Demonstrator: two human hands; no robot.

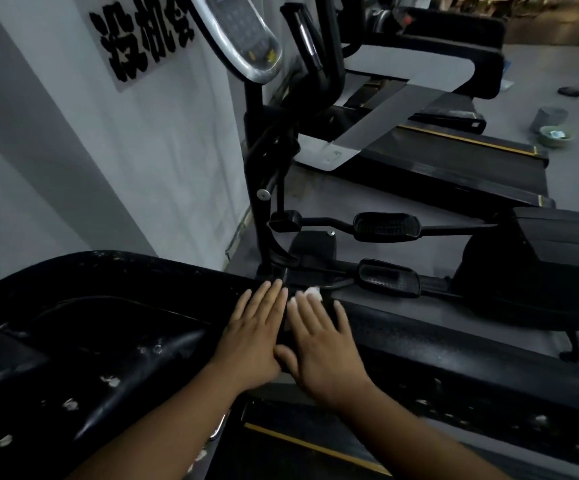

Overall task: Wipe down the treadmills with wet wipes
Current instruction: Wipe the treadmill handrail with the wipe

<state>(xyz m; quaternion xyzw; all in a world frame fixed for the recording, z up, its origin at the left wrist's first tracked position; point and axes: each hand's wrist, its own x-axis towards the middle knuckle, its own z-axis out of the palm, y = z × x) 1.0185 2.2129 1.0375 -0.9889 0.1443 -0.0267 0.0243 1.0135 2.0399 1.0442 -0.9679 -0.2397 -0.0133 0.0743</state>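
Both my hands lie flat, side by side, on the black handrail point(454, 355) of the treadmill in front of me. My left hand point(253, 334) presses on the rail with straight fingers and nothing shows under it. My right hand point(322, 344) also has straight fingers and presses a white wet wipe point(312, 294) against the rail; only a small crumpled bit of the wipe shows past the fingertips. The black console housing point(83, 327) to the left is speckled with white flecks. The belt point(302, 441) with a yellow stripe lies below my arms.
An elliptical trainer point(385, 226) with two pedals stands just beyond the rail, its silver console point(243, 32) up high. A second treadmill point(437, 161) sits farther back. A grey tub and a green bowl point(555, 135) rest on the floor at right. A white wall is on the left.
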